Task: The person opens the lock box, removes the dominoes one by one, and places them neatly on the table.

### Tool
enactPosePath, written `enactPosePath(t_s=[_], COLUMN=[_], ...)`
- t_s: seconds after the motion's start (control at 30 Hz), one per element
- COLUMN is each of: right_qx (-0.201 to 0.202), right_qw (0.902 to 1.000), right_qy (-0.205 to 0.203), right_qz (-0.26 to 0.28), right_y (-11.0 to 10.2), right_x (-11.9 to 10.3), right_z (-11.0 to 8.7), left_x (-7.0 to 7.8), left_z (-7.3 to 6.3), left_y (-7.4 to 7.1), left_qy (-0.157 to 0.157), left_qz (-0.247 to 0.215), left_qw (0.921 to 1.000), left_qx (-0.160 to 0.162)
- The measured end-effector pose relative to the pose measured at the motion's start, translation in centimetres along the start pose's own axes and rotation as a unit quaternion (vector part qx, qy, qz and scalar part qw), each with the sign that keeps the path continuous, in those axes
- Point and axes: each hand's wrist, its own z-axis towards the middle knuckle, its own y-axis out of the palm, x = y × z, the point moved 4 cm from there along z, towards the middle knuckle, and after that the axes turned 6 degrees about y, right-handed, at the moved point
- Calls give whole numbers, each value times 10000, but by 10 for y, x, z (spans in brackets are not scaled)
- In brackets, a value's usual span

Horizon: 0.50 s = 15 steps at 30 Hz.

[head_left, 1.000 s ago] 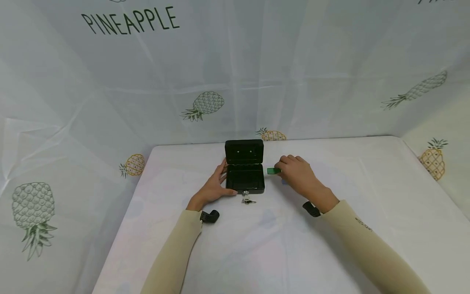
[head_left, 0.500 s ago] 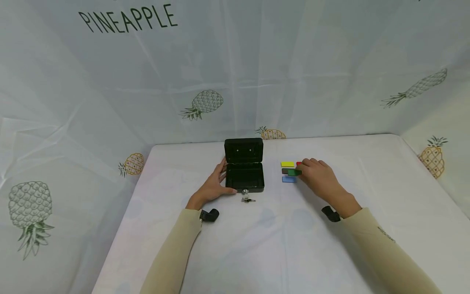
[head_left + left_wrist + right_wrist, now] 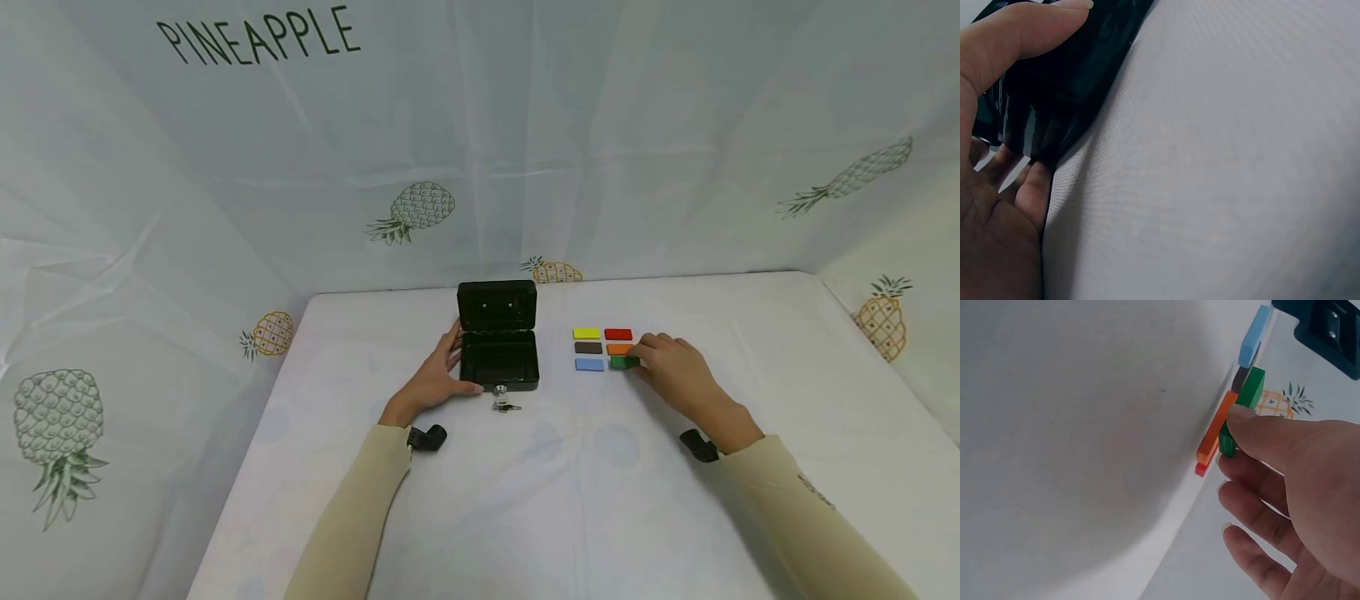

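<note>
A small black cash box [image 3: 499, 360] stands with its lid [image 3: 497, 306] raised, a key ring with keys [image 3: 507, 407] hanging at its front lock. My left hand [image 3: 435, 379] holds the box's left front corner, thumb along the front and fingers down the left side. In the left wrist view the thumb [image 3: 1029, 28] lies across the black wall. My right hand [image 3: 678, 375] pinches a green domino-like block [image 3: 1250, 390] between thumb and fingertips, at the front right of a group of coloured blocks. Part of the green block is covered by the thumb.
Right of the box lie a yellow block [image 3: 587, 333], a red block [image 3: 618, 334], a dark grey block [image 3: 588, 347], an orange block [image 3: 618, 349] and a blue block [image 3: 589, 364] in two columns. The white-clothed table [image 3: 525, 500] ends at a pineapple-print curtain [image 3: 480, 167].
My right hand has carried the green block rightward, from beside the box past the dark grey block to the group's front right. The left hand stays on the box.
</note>
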Motion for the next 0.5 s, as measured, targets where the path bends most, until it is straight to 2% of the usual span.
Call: enactPosePath(t_s=[0.5], right_qx=[-127], right_qw=[9998], right_qy=[-26], right_qz=[135], right_y=[7], right_x=[4], right_z=[-1], left_x=[2], left_z=[0], left_y=[0], left_qy=[61], left_qz=[-22], left_qw=[10000], left_qx=[-42])
